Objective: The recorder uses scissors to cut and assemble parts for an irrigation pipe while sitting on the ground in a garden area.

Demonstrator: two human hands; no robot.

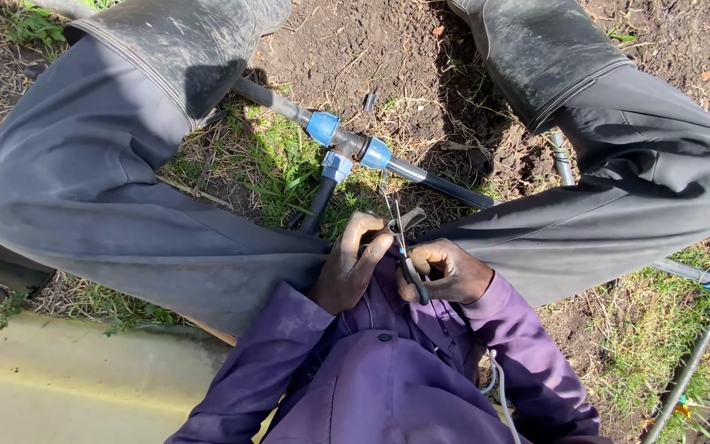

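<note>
Squatting over the soil, with the black pipe and its blue tee fitting lying just ahead. Left hand pinches something small, I can't tell what. Right hand is closed round the scissors. Best to keep those blades steady, close to the fingertips.

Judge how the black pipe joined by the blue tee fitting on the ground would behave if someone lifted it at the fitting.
The black pipe looks fairly stiff: it runs straight across the soil without sagging. The blue tee fitting ties three runs together, so they would probably rise as one, awkwardly. Being round, it might roll, though the side branch likely stops that.
</note>
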